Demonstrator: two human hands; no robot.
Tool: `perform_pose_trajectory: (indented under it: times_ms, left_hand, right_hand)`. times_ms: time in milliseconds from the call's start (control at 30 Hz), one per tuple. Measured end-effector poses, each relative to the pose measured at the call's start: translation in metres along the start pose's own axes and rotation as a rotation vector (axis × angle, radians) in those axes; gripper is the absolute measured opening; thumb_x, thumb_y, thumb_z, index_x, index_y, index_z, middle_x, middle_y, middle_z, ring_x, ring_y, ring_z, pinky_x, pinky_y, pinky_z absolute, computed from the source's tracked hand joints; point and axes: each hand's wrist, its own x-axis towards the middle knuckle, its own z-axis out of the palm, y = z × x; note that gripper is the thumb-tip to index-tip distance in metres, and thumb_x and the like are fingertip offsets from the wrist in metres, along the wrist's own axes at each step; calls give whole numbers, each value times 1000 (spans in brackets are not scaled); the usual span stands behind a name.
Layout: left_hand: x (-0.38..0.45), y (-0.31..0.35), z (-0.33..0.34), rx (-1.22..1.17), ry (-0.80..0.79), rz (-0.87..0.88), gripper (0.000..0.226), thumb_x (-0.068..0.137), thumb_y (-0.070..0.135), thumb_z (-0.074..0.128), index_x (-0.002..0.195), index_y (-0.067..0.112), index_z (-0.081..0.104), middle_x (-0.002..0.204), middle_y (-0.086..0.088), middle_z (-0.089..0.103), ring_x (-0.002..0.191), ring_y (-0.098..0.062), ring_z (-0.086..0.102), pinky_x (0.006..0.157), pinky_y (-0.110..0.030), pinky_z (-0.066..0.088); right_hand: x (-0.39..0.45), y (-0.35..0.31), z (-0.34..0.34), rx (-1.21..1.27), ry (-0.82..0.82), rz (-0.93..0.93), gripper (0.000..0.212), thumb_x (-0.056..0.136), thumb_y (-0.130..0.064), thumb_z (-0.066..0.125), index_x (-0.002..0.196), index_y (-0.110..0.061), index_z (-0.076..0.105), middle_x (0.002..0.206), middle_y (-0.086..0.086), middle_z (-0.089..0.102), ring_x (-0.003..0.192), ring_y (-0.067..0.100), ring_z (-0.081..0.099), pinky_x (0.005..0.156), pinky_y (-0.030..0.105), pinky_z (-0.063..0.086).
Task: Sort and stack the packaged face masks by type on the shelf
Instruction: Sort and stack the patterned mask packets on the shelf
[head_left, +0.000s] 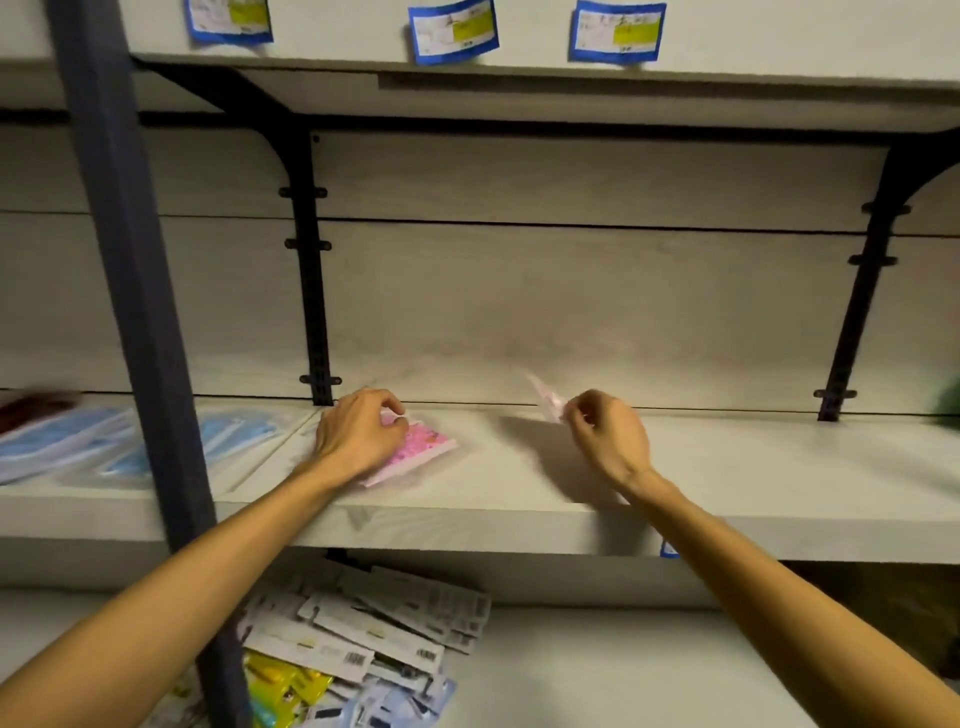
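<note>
Here, starting at your far left, blue packaged face masks (78, 441) lie spread on the shelf (753, 483) beyond the dark upright post (130, 291). Just right of that post, your left hand (358, 434) sits on a pink patterned mask packet (421, 447) that lies flat on the shelf near its back edge, your fingers curled over the packet's near-left corner and gripping it. Further right, your right hand (608, 431) is raised just above the shelf, pinching a second pale pink packet (548, 400) between its fingertips; that packet is blurred and tilts up and to the left. On the lower shelf (623, 670), beneath your left forearm, a loose heap of white, yellow and blue packets (363, 639) lies jumbled.
</note>
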Motion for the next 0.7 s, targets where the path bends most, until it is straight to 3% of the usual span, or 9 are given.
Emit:
perform_pose_trajectory:
  times_ms: [100, 200, 267, 333, 400, 433, 500, 567, 700]
  left_hand:
    - [-1, -25, -5, -34, 13, -110, 13, 97, 37, 58, 104, 31, 67, 128, 1, 64, 110, -24, 61, 81, -35, 50]
    - [5, -47, -12, -125, 24, -285, 27, 102, 40, 44, 114, 26, 64, 130, -5, 63, 103, -25, 58, 83, -34, 44]
    - [12, -60, -19, -272, 5, -411, 37, 103, 43, 39, 111, 20, 67, 128, -7, 65, 104, -26, 57, 90, -36, 45]
    - [16, -71, -25, -433, -22, -503, 44, 102, 48, 38, 110, 18, 69, 126, -8, 66, 108, -30, 61, 90, -38, 49]
    - [16, -78, -28, -481, -79, -539, 40, 99, 50, 44, 109, 20, 68, 122, -8, 66, 99, -28, 65, 75, -34, 52]
    - [16, -81, -28, -483, -105, -538, 37, 97, 49, 47, 109, 20, 67, 121, -8, 67, 96, -26, 65, 74, -34, 53]
    - [20, -86, -27, -508, -146, -508, 33, 96, 46, 53, 114, 21, 67, 120, -5, 67, 100, -24, 66, 87, -39, 57]
    - [24, -86, -26, -554, -202, -479, 27, 95, 40, 59, 113, 21, 67, 115, -1, 69, 105, -25, 67, 94, -45, 56]
    - [31, -75, -18, -564, -267, -442, 20, 96, 39, 62, 110, 25, 65, 112, 0, 67, 103, -20, 66, 92, -39, 55]
  right_hand:
    - [8, -37, 29, 101, -47, -167, 21, 97, -29, 57, 101, -15, 72, 105, 3, 75, 99, 23, 68, 85, 42, 54]
    - [9, -67, 61, 102, -254, -394, 15, 94, -22, 59, 97, -17, 73, 104, -1, 75, 99, 19, 67, 87, 41, 54]
    - [6, -78, 83, 121, -445, -449, 17, 88, -17, 58, 91, -19, 74, 100, -5, 75, 95, 16, 68, 85, 40, 55]
    - [3, -81, 100, 206, -635, -398, 22, 84, -15, 57, 93, -24, 75, 105, -7, 74, 101, 11, 68, 92, 35, 55]
    - [8, -80, 109, 302, -743, -322, 23, 86, -16, 60, 100, -27, 74, 108, -12, 73, 105, 3, 67, 93, 25, 53]
    - [13, -79, 110, 320, -740, -300, 20, 87, -19, 62, 102, -27, 73, 107, -15, 73, 103, -1, 66, 91, 22, 51]
    - [30, -79, 111, 205, -583, -325, 21, 91, -29, 66, 111, -26, 72, 112, -15, 71, 105, 3, 65, 90, 26, 49]
    - [49, -79, 110, 10, -470, -277, 44, 93, -43, 65, 128, -19, 63, 129, -1, 66, 117, 19, 62, 96, 35, 49]
    - [76, -68, 115, -100, -643, 35, 90, 81, -71, 63, 141, -7, 46, 137, 12, 58, 120, 30, 57, 102, 39, 46]
